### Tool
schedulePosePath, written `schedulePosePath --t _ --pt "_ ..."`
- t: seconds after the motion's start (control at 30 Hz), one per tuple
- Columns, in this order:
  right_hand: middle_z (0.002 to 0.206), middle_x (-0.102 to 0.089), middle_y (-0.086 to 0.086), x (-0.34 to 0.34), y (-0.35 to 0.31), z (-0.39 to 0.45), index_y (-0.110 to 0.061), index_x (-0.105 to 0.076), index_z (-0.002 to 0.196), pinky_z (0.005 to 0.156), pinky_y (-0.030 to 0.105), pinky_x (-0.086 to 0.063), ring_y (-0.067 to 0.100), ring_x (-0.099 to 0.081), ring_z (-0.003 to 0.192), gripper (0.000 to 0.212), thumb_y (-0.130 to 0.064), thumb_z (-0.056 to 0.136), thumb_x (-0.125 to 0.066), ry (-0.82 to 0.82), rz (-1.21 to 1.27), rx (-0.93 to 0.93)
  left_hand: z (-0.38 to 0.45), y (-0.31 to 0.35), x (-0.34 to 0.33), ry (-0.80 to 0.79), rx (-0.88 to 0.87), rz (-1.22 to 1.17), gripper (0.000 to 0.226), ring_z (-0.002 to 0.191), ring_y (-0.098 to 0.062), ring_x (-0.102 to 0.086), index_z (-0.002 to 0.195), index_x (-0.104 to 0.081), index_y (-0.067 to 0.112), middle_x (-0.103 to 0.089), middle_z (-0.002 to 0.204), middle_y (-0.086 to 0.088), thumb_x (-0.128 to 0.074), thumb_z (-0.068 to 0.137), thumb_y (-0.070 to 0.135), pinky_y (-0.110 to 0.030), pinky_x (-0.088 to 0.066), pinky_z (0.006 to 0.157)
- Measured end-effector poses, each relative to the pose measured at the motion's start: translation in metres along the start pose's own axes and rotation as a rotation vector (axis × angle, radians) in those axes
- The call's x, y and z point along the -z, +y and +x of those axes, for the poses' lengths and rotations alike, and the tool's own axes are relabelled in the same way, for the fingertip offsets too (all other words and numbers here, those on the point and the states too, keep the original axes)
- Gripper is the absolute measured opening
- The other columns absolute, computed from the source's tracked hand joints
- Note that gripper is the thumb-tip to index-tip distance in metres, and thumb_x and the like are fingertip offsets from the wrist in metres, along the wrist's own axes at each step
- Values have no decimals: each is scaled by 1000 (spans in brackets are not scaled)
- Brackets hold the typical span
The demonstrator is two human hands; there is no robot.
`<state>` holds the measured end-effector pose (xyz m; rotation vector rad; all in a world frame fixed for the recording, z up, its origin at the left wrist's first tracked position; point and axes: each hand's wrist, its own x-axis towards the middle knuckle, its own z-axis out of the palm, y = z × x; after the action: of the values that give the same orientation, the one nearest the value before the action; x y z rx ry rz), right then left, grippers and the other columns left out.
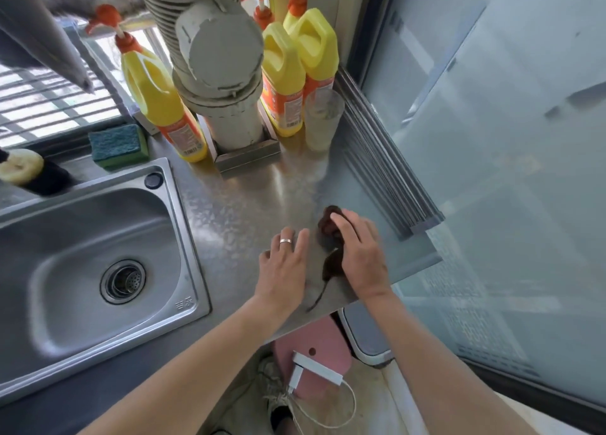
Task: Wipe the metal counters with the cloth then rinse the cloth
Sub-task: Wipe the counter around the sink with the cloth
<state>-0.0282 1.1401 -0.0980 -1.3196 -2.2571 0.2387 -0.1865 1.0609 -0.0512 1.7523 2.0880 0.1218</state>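
Observation:
A dark brown cloth [329,228] lies bunched on the metal counter [249,202], right of the sink, with a thin strand trailing toward the front edge. My right hand [357,251] lies over the cloth, its fingers bent round the bunched part and holding it against the counter. My left hand [285,257], wearing a ring, rests flat on the counter just left of the cloth, fingers straight. The steel sink [95,261] with its drain sits to the left.
Three yellow detergent bottles [157,97] and a grey pipe stack [223,74] stand at the back, with a clear cup [323,120] beside them. A green sponge [118,144] lies behind the sink. A rolled metal rack [387,159] lines the counter's right edge by a frosted glass panel.

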Motion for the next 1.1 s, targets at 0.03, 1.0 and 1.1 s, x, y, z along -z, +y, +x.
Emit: schedulePosePath --t 0.03,1.0,1.1 --pt "137 -63 11 8 18 -6 -12 -65 132 102 45 -49 33 -59 120 47 2 88 -55 9 -76 -5 1 7 -4 -26 -9 1 86 128 -30 -32 142 -20 27 -25 142 -5 -68 74 7 -44 -43 98" --pt "156 -48 10 18 42 -40 -16 -50 148 119 55 -35 31 -44 143 54 -9 95 -60 -28 -24 -386 -11 -1 -11 90 62 90 47 125 -31 -45 138 -37 14 -47 133 -10 -54 95 23 -41 -42 98" --pt "159 -44 13 1 28 -29 -15 -50 149 125 48 -26 31 -36 150 56 -12 94 -61 -2 7 -414 -13 -14 -7 110 122 114 49 122 -33 -44 134 -40 12 -47 132 -12 -52 87 10 -43 -42 96"
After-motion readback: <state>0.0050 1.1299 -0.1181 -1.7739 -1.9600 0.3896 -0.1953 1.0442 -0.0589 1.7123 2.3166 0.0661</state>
